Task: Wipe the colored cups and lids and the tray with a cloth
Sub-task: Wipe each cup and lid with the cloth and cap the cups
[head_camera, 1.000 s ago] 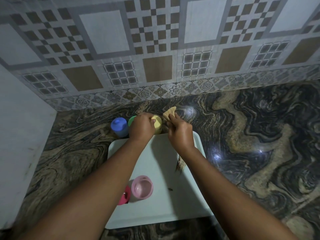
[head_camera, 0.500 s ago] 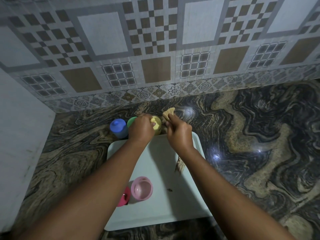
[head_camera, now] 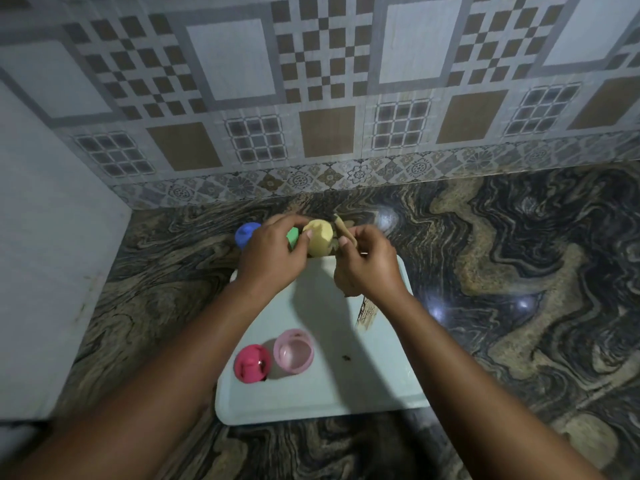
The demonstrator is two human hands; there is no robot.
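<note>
L hand point(head_camera: 270, 258) is gripping the yellow cup point(head_camera: 320, 237), fingers curling round its far/top side and thumb pressing on the near side. The cup is sitting at the far edge of the tray point(head_camera: 311, 412), btwn the two hands; can't tell if it's resting on anything.

R hand point(head_camera: 369, 268) is pinching the tan cloth point(head_camera: 343, 230). Its fingers are closing tight on the fabric. One end of the cloth is poking up just beside the cup's right side, prob. touching it. The rest is bunching and hanging under the palm, over the tray's far right part.

Green cup point(head_camera: 293, 237) is standing just left of the yellow one, mostly hidden behind the L hand. Blue cup point(head_camera: 246, 233) is standing further left, on the worktop point(head_camera: 502, 271) just beyond the tray's far left corner.

On the tray's near left part, the pink cup point(head_camera: 293, 351) is standing upright w/ its mouth open. The magenta lid point(head_camera: 252, 363) is lying just left of it, touching or nearly so. A small dark speck point(head_camera: 345, 357) is lying right of the pink cup.

The pale tray is lying flat on the dark marbled worktop, w/ both forearms reaching over it. Patterned tile wall point(head_camera: 311, 98) is running along the far side, and a plain white panel point(head_camera: 52, 254) is closing off the left.
</note>
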